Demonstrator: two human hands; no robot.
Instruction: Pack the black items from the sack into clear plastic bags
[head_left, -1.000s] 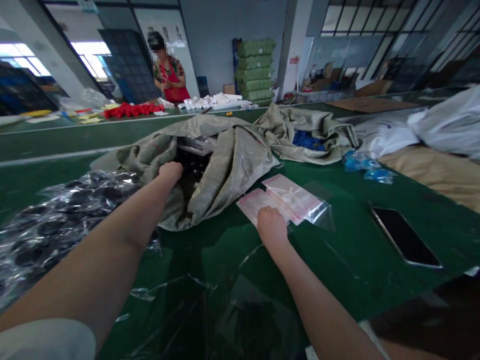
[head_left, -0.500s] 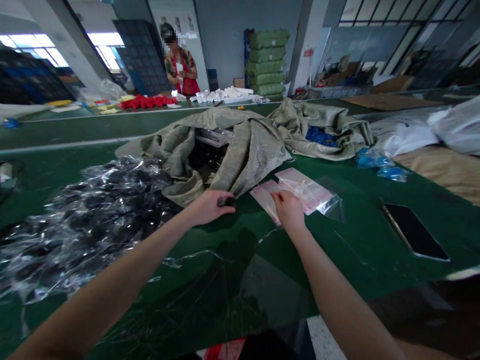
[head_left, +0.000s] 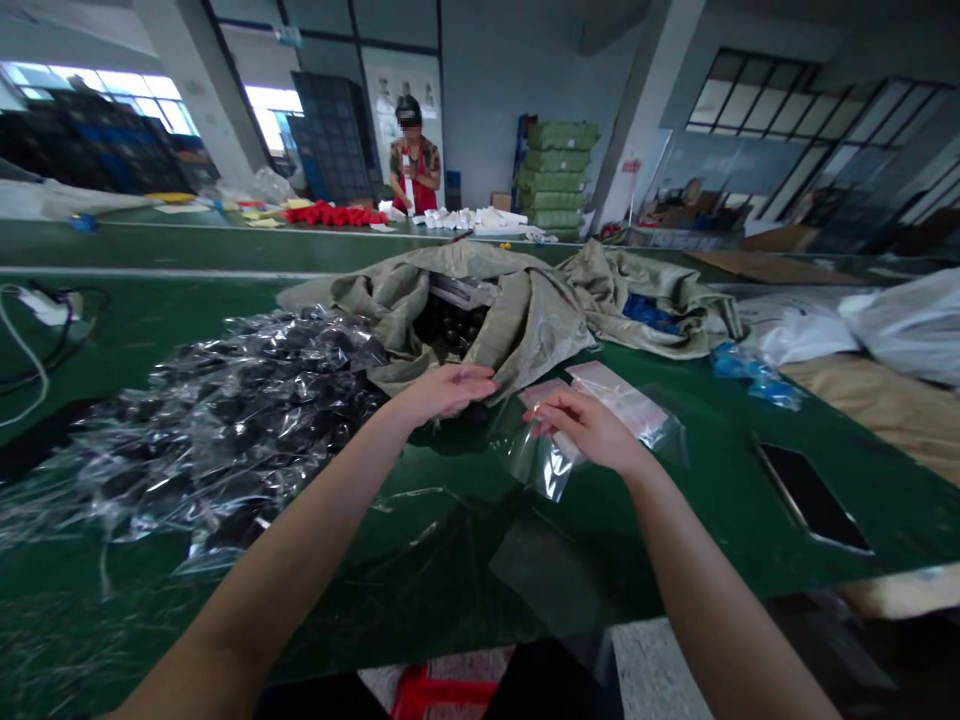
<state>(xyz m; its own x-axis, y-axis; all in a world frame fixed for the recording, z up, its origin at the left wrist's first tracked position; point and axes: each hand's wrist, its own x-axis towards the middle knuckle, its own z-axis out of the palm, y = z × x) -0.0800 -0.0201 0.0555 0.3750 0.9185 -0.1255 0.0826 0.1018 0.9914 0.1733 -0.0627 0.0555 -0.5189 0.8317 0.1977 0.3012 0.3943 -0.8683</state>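
Between the sack [head_left: 536, 325] and the near edge of the desk [head_left: 757, 560], a clear bag [head_left: 553, 478] hangs from the closely pinched grip of the right hand [head_left: 592, 430], its side facing the left hand [head_left: 448, 390], whose fingers extend, their hold unclear.

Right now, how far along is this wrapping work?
Already wrapped: the heap of black pieces in clear film. In hand: the right hand pinches a clear bag; whether the left hand holds anything is unclear. Apparently left: round black pieces inside the sack, with flat bags on the table.
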